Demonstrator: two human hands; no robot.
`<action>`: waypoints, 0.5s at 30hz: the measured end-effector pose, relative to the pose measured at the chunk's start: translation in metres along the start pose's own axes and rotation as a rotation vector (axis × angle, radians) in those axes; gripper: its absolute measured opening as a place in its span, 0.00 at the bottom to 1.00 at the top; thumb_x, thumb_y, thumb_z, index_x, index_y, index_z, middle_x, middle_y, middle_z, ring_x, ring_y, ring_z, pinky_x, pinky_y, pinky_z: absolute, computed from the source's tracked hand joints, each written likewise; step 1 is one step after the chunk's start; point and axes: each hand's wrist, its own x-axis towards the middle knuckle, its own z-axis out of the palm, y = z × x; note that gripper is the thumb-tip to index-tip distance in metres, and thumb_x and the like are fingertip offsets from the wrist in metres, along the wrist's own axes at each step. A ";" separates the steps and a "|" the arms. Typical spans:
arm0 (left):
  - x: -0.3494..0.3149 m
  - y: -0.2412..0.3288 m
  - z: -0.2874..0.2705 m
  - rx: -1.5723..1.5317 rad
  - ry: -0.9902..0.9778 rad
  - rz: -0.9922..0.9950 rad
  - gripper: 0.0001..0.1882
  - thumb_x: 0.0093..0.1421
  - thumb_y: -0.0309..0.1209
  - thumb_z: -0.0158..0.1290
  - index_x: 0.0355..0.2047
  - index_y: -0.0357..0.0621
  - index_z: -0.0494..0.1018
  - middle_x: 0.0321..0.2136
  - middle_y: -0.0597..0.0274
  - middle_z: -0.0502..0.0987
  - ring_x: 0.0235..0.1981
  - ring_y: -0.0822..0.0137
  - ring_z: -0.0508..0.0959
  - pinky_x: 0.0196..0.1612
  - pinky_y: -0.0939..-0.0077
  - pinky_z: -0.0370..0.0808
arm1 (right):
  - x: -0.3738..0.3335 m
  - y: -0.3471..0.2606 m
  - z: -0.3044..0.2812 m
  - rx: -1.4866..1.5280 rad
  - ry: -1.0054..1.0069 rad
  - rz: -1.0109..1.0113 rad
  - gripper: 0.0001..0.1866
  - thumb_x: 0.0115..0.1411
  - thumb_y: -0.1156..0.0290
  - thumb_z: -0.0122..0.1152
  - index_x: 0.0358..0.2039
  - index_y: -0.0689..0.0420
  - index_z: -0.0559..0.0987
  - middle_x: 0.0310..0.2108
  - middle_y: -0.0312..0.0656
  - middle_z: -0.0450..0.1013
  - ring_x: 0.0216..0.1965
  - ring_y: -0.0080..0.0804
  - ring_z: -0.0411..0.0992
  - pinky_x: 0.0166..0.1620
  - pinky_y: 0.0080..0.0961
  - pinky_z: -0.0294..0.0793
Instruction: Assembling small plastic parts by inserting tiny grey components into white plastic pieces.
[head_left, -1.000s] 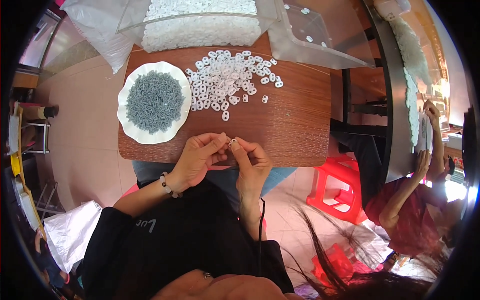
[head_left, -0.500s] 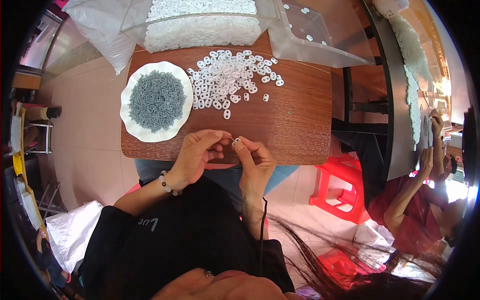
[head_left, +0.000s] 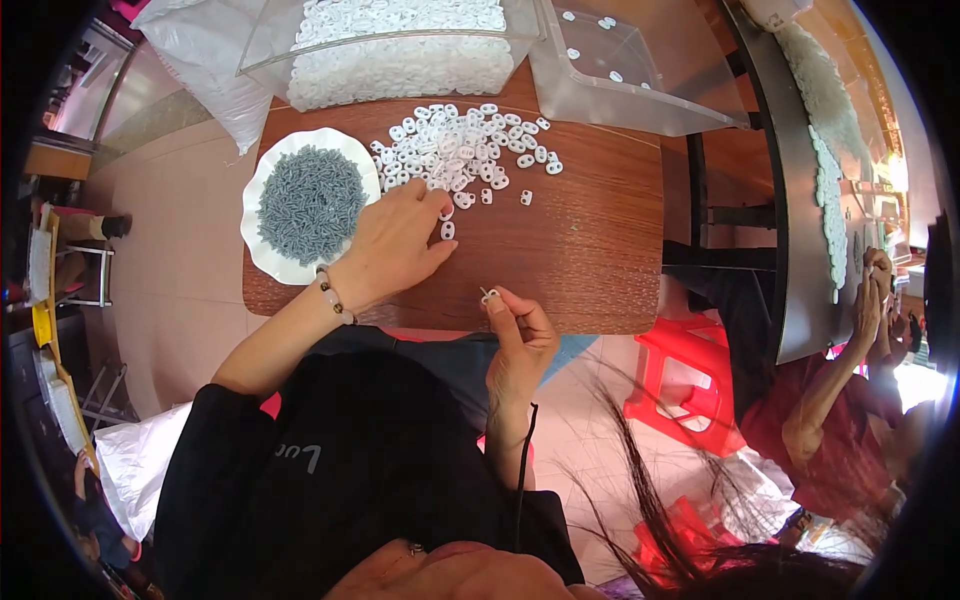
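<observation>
My left hand (head_left: pixel 392 248) reaches over the brown wooden table (head_left: pixel 595 235), thumb and fingers apart. Its fingertips are at the near edge of a heap of small white two-hole plastic pieces (head_left: pixel 462 140); whether they touch one is hard to tell. Near the table's front edge, my right hand (head_left: pixel 522 345) pinches one white two-hole piece (head_left: pixel 490 297) between thumb and forefinger. A thin pin seems to stick up from that piece. Left of the heap, a white scalloped plate (head_left: pixel 257 245) holds many small grey pins (head_left: pixel 310 205), close beside my left wrist.
At the back stands a clear bin (head_left: pixel 270 50) full of white pieces. Beside it, another clear bin (head_left: pixel 640 108) holds several. A red plastic stool (head_left: pixel 690 395) is at the right. Further right, a co-worker's hands (head_left: pixel 872 290) work at a dark table (head_left: pixel 800 300).
My left hand has left my right hand and moved forward to the heap, its fingers spreading. The right hand keeps its pinch on the white piece, shifted slightly right.
</observation>
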 end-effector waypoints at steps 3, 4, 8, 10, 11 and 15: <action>-0.003 0.002 0.008 -0.019 0.045 -0.024 0.15 0.51 0.34 0.60 0.37 0.45 0.71 0.30 0.59 0.71 0.31 0.55 0.74 0.32 0.63 0.71 | 0.001 0.000 -0.003 0.006 -0.009 0.031 0.05 0.55 0.80 0.63 0.34 0.65 0.79 0.29 0.41 0.77 0.31 0.22 0.75 0.39 0.15 0.73; -0.003 0.003 0.011 -0.034 0.073 -0.026 0.14 0.51 0.34 0.60 0.37 0.45 0.71 0.30 0.59 0.71 0.32 0.55 0.74 0.33 0.63 0.71 | 0.000 -0.005 -0.001 0.009 -0.022 0.026 0.05 0.55 0.81 0.62 0.34 0.65 0.79 0.30 0.41 0.77 0.31 0.22 0.75 0.39 0.15 0.74; -0.004 0.003 0.020 -0.019 0.072 0.019 0.12 0.50 0.28 0.59 0.35 0.43 0.72 0.30 0.58 0.71 0.35 0.55 0.73 0.36 0.63 0.71 | 0.003 -0.002 -0.003 0.037 -0.035 0.000 0.05 0.55 0.81 0.62 0.34 0.65 0.79 0.30 0.41 0.77 0.32 0.22 0.75 0.39 0.15 0.74; -0.008 0.002 0.022 -0.051 0.082 0.063 0.12 0.49 0.27 0.58 0.35 0.43 0.72 0.31 0.58 0.72 0.35 0.55 0.73 0.37 0.63 0.71 | 0.004 0.000 -0.004 0.025 -0.029 0.001 0.05 0.55 0.81 0.62 0.34 0.65 0.79 0.30 0.41 0.77 0.32 0.22 0.75 0.39 0.15 0.74; -0.010 0.001 0.022 -0.082 0.094 0.107 0.12 0.49 0.26 0.58 0.36 0.43 0.73 0.32 0.59 0.72 0.36 0.55 0.73 0.38 0.64 0.71 | 0.005 0.000 -0.004 0.014 -0.024 0.001 0.05 0.55 0.81 0.62 0.34 0.65 0.79 0.30 0.41 0.77 0.32 0.22 0.75 0.39 0.15 0.74; -0.014 0.000 0.021 -0.095 0.032 0.110 0.14 0.48 0.25 0.58 0.38 0.43 0.74 0.34 0.59 0.73 0.36 0.56 0.73 0.38 0.64 0.71 | 0.005 0.001 -0.003 0.047 -0.027 0.009 0.05 0.55 0.80 0.62 0.34 0.64 0.79 0.29 0.41 0.77 0.31 0.22 0.75 0.37 0.14 0.73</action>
